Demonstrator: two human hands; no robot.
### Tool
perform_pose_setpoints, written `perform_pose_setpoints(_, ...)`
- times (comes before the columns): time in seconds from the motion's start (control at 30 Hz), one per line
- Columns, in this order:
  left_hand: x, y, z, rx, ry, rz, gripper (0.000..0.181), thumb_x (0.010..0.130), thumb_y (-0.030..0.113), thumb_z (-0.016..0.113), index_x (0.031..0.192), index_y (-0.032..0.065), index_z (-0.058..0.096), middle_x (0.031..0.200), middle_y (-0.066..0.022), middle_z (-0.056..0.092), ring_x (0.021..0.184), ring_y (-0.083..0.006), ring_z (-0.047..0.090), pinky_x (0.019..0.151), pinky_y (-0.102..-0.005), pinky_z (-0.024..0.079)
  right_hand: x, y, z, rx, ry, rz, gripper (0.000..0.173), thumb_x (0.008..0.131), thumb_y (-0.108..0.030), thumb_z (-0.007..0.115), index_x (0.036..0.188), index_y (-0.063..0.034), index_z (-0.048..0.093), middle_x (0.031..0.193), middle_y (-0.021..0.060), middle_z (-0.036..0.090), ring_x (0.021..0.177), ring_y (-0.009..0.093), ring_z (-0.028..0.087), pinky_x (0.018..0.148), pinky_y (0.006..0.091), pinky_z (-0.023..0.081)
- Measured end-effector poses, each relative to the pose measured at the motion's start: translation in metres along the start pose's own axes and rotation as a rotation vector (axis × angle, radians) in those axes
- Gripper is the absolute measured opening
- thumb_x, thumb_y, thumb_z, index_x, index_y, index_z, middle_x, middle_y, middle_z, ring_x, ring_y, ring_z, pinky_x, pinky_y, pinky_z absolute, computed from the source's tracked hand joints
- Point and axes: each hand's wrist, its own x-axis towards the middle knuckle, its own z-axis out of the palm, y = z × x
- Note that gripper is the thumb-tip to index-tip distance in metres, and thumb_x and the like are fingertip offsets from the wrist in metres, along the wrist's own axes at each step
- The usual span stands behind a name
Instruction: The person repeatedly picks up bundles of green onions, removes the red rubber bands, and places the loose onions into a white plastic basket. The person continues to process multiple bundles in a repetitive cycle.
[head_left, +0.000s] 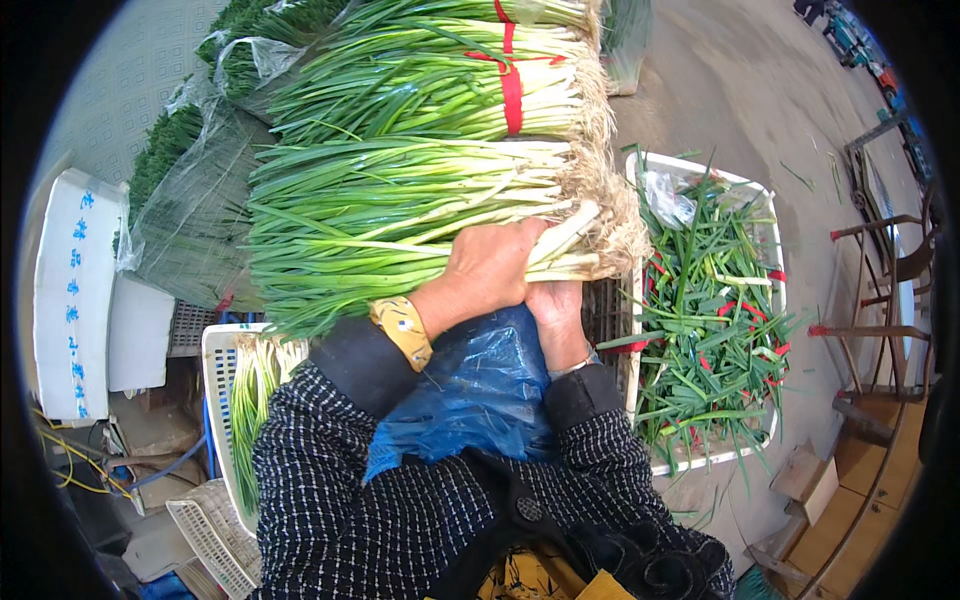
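Long green onions (390, 217) lie side by side in front of me, green leaves to the left and white stems with shaggy roots (600, 225) to the right. My left hand (491, 262) is closed around some white stems near the root end. Below those stems, my right hand (559, 315) holds them from underneath, its fingers partly hidden. Farther back lies a bundle of green onions (420, 90) bound with red tape (511, 94). Blue plastic (480, 382) covers my lap between the forearms.
At right stands a white crate (780, 285) of cut leaves and red tape scraps. A white crate (217, 375) with green onions is at left, near plastic-wrapped greens (202, 202) and a foam box (75, 300) bearing writing. A metal-framed chair (892, 300) stands far right.
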Motion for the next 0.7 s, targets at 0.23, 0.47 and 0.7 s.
perform_pose_setpoints(0.23, -0.005, 0.002, 0.023, 0.243, -0.001, -0.003, 0.044, 0.072, 0.014, 0.068, 0.113, 0.0053, 0.055, 0.089, -0.0157, 0.065, 0.078, -0.0345, 0.066, 0.064, -0.0436, 0.051, 0.006, 0.012, 0.016, -0.142, -0.031, -0.12, 0.051, 0.1, -0.04, 0.038, 0.131, -0.0006, 0.046, 0.129, 0.0183, 0.054, 0.118, 0.032, 0.052, 0.107, 0.0436, 0.039)
perform_pose_setpoints(0.47, -0.017, 0.013, 0.012, 0.376, 0.074, 0.087, 0.076, 0.064, 0.026, 0.079, 0.129, 0.0046, 0.047, 0.12, -0.0183, 0.053, 0.114, -0.033, 0.053, 0.095, -0.049, 0.039, 0.002, 0.013, 0.006, -0.083, 0.098, -0.144, 0.051, 0.1, -0.043, 0.036, 0.131, -0.0038, 0.049, 0.123, 0.0161, 0.058, 0.116, 0.029, 0.054, 0.106, 0.0436, 0.04)
perform_pose_setpoints(0.7, 0.016, -0.038, -0.035, 0.411, 0.21, -0.118, 0.033, 0.08, 0.024, 0.071, 0.109, 0.0094, 0.066, 0.098, -0.0147, 0.062, 0.102, -0.0313, 0.055, 0.087, -0.0423, 0.043, 0.007, 0.008, -0.001, 0.111, -0.091, -0.041, 0.054, 0.1, -0.045, 0.036, 0.127, -0.0004, 0.052, 0.121, 0.0174, 0.059, 0.118, 0.034, 0.053, 0.109, 0.0472, 0.038)
